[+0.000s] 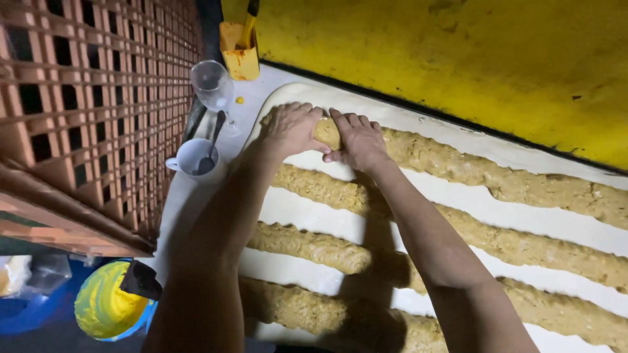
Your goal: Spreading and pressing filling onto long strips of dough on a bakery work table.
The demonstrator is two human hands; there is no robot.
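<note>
Four lumpy tan filling ropes (497, 176), white dough sheet (458, 196)

This looks like a small food-making workplace, a bakery or snack kitchen rather than a home. A long white dough sheet (458, 202) covers the work table and carries four parallel ropes of coarse tan filling (497, 173), a batch far larger than a household would lay out. At the far left of the table stand a white cup with a spoon (195, 157), a clear plastic cup (210, 84) and a yellow-stained container with a brush (239, 49). A rough yellow painted wall (458, 59) runs along the far side, a lattice of red perforated bricks (91, 98) closes the left, and a blue tub of yellow mixture (108, 307) sits near left, below the table.
</note>
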